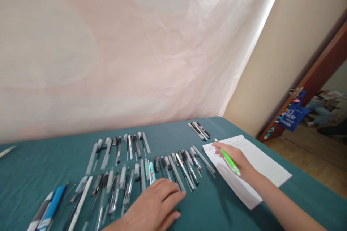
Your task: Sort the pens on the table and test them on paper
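My right hand (240, 158) grips a bright green and white pen (228, 159) above the upper left part of a white sheet of paper (241, 191). Small lines of writing show near the sheet's top edge. The pen leans, its tip side toward the paper; whether it touches cannot be told. My left hand (155, 205) rests on the green tablecloth with its fingers loosely bent and slightly apart, holding nothing that shows. Just beyond its fingers lies a row of pens, among them a long clear pen (176, 173) and a white pen (185, 171).
More pens and separated caps lie in rows on the green cloth (173, 135), including a blue marker (54, 205) at the near left. A small pen group (199, 131) sits at the back right. Behind stands a pale curtain (135, 61); a doorway is at far right.
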The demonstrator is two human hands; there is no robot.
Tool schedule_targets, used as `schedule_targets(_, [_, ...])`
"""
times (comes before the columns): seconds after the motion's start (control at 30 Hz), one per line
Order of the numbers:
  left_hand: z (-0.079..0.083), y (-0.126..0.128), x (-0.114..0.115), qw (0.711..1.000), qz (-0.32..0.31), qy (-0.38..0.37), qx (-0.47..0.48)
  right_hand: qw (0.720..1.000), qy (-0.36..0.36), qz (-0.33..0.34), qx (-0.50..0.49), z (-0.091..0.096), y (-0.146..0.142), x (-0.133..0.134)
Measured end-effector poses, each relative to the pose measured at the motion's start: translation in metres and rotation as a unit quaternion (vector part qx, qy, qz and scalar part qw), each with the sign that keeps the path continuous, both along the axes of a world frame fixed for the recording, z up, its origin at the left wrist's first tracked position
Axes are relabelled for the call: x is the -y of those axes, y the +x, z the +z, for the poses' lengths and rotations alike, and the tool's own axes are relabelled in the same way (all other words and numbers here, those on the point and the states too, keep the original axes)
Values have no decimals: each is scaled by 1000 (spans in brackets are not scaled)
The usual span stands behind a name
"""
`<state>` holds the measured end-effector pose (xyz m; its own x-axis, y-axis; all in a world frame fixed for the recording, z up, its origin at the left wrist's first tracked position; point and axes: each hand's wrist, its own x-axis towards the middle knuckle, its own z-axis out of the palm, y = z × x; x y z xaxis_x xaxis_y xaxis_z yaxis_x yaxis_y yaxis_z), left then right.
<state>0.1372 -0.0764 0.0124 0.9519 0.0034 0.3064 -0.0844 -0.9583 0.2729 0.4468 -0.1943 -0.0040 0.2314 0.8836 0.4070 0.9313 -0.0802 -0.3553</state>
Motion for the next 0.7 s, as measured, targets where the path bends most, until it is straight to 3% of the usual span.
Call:
schedule_targets(0.13, [1,-4,2,999,-13,18,45,970,-49,135,195,25,-78,-28])
schedule_targets(0.27, [-8,-7,-2,997,-30,39,62,938,-47,170,298,33,-132,-59])
schedule_targets(0.43, [-13,-10,-7,995,-14,26,96,934,-22,165,316,32,-150,-81])
schedule_targets(0.53, [-8,-11,-5,995,21,7,95,939,-18,151,310,30,-151,-84])
schedule_targets(0.7, [-7,-7,-2,996,20,29,85,942,-18,144,303,29,-151,-82])
